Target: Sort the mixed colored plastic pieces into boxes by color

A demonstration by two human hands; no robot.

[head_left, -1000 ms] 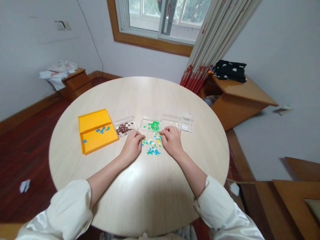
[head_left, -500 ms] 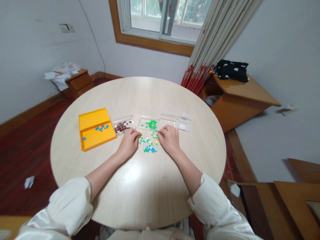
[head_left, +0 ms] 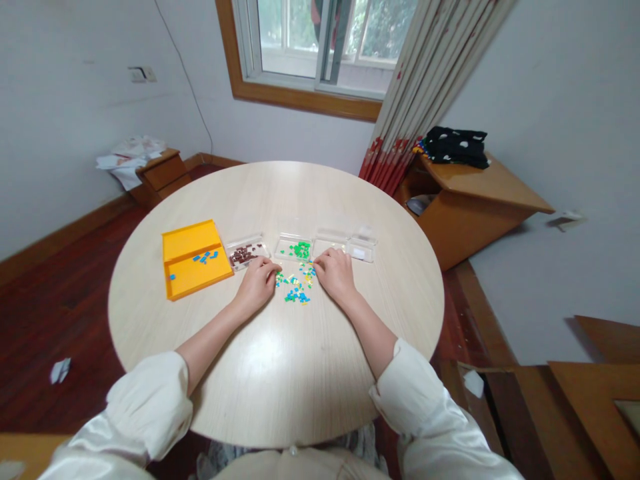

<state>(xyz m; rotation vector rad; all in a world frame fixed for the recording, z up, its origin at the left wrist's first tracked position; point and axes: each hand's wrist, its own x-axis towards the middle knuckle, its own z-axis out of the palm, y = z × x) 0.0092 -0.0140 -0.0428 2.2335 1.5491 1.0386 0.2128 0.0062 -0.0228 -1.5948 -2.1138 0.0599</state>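
Round table, window behind. Barely any change: left hand and right hand stay beside small loose pieces, mid-table between side edges, both pinched narrow, grip unclear; colours still mixed.

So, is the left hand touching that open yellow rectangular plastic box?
Apart: the head view shows pale, round, wood-grained tabletop between the left hand and the yellow box.

From my remote station I see loose cream sleeves with a satin sheen, bunched into puffy folds around the forearms, a matching shirt front with one small round button, and mottled grey cloth at the lap.
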